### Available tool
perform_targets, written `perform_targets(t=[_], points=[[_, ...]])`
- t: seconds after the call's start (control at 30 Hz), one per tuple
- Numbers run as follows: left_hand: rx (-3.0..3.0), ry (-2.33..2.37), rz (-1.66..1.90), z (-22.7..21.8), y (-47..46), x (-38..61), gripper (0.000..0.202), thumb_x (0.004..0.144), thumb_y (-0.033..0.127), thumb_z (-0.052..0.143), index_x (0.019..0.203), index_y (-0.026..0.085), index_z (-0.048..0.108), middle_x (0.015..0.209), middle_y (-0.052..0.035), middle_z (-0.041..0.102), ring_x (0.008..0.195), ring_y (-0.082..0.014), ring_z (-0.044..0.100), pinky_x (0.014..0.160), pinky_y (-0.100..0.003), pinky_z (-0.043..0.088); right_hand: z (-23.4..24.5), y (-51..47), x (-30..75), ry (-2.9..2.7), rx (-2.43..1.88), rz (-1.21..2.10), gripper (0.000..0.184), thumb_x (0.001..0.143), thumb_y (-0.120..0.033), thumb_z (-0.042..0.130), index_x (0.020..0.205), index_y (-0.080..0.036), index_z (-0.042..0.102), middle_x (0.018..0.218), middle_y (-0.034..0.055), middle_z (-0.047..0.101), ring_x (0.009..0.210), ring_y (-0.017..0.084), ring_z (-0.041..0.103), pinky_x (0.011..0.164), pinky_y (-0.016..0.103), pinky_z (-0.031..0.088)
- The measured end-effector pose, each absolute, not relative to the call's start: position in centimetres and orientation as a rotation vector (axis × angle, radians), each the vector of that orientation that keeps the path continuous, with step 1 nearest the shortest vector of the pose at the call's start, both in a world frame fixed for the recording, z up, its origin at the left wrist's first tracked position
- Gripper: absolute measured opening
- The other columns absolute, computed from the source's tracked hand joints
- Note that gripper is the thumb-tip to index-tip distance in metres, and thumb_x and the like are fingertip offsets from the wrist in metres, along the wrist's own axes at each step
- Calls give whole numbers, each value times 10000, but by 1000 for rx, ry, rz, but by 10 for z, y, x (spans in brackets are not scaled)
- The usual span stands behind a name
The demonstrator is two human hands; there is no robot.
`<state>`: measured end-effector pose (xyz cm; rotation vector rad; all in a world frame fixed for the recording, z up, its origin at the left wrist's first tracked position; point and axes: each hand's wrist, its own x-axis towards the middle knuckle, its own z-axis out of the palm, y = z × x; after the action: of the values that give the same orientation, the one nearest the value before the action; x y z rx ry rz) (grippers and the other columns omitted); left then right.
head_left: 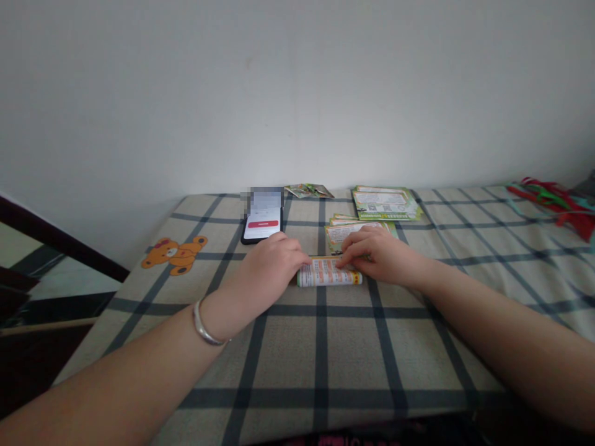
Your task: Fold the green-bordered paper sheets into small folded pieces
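Observation:
Both hands are on a printed leaflet, white with orange and yellow print, whose near edge curves round as if folded or rolled. My left hand, with a silver bangle at the wrist, grips its left end with curled fingers. At the other end, my right hand holds the leaflet, fingertips pressing on its top face. Just beyond it lies a small pile of similar green-edged leaflets, partly covered by my right hand. My thumbs are mostly hidden.
A phone with a lit screen lies past my left hand. Against the wall are a crumpled green packet and a leaflet stack. A bear cutout lies left; red and green straps lie far right. Checked cloth covers the table.

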<state>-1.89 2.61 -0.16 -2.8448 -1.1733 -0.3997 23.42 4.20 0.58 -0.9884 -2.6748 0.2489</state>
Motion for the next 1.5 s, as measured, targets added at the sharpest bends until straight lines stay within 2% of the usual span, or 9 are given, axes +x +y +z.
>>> perform_targets(t=[0.17, 0.33, 0.4, 0.5, 0.57, 0.9, 1.2, 1.4, 1.5], points=[[-2885, -1098, -347, 1, 27, -20, 196, 907, 162, 535, 940, 220, 720, 842, -35, 661, 830, -196, 552, 742, -317, 422, 11, 37, 233, -2702, -992, 269, 366, 772, -68, 517, 914, -309, 753, 956, -13, 698, 894, 177, 595, 856, 362, 385], [-2857, -1013, -243, 4, 27, -19, 212, 915, 145, 513, 936, 206, 715, 823, -32, 655, 801, -195, 552, 729, -322, 408, 14, 31, 229, -2672, -1074, 234, 189, 852, -248, 574, 855, -286, 758, 922, 10, 701, 871, 191, 603, 831, 370, 387], [-2840, -992, -228, 5, 26, -18, 199, 925, 181, 517, 944, 210, 713, 822, -27, 652, 800, -191, 551, 726, -320, 400, 15, 28, 227, -2667, -1107, 215, 192, 868, -344, 588, 816, -266, 756, 911, 21, 702, 862, 196, 604, 819, 371, 387], [-2791, -979, -194, 9, 22, -15, 192, 931, 267, 535, 897, 212, 716, 771, -22, 631, 769, -191, 539, 691, -317, 382, 16, 22, 224, -2657, -1169, 171, 198, 855, -401, 611, 825, -267, 755, 950, 18, 702, 897, 208, 602, 825, 376, 375], [-2746, -998, -134, 13, 18, -13, 211, 920, 314, 555, 843, 198, 714, 744, -28, 618, 748, -198, 534, 668, -322, 373, 16, 18, 222, -2644, -1214, 134, 196, 846, -420, 621, 835, -274, 753, 964, 10, 700, 916, 216, 600, 829, 382, 362], [-2649, -1119, -92, 18, 1, -3, 274, 845, 440, 638, 840, 170, 686, 787, -43, 622, 802, -221, 548, 636, -324, 373, 9, 7, 220, -2658, -1246, -96, 196, 821, -441, 638, 878, -276, 729, 963, 10, 691, 926, 237, 587, 824, 385, 314], [-2559, -1090, -140, 11, -4, 0, 178, 829, 346, 653, 847, 176, 604, 835, -46, 606, 820, -250, 560, 652, -361, 421, 7, 5, 218, -2749, -1076, -281, 202, 859, -355, 579, 942, -207, 688, 950, 42, 672, 906, 225, 574, 752, 353, 327], [-2545, -1075, -134, 8, -6, 0, 111, 832, 264, 627, 866, 166, 586, 852, -55, 602, 816, -259, 582, 654, -374, 455, 1, 7, 219, -2741, -1087, -282, 185, 862, -356, 565, 904, -204, 661, 919, 36, 643, 846, 208, 560, 731, 345, 349], [-2522, -1127, -101, 8, -10, 2, 32, 843, 171, 577, 869, 156, 589, 835, -63, 611, 777, -258, 605, 622, -366, 461, -2, 8, 219, -2725, -1080, -305, 179, 853, -362, 575, 879, -199, 642, 880, 39, 625, 808, 209, 544, 722, 343, 362]])
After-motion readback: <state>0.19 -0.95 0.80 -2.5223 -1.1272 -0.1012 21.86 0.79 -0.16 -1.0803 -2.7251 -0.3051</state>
